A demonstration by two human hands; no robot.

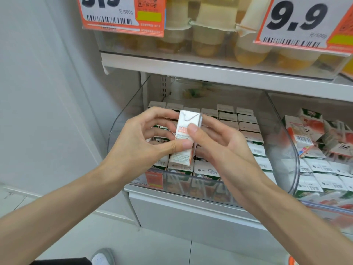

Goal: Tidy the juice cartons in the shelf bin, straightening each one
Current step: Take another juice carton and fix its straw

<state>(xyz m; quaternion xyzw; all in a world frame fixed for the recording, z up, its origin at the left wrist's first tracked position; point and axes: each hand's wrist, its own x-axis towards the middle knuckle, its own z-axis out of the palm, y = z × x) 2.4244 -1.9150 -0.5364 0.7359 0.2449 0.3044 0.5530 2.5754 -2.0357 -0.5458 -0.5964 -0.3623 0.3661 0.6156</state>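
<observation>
Left hand [142,144] and right hand [221,148] are clamped in a pinch grip on one juice carton [186,134], held upright over the clear bin [119,127] near its curved left wall, rows of cartons [248,129] packed below.

This is a shop, a grocery aisle by the look of it: big orange-and-white price tags [298,22] printed "9.9" per 500g, with barcodes, hang along the shelf [191,70]. A clear plastic bin [131,111] below is packed with rows of identical small juice cartons [248,127]. The tray above holds what seem to be sealed fruit cups [208,35], blurred behind plastic.
</observation>
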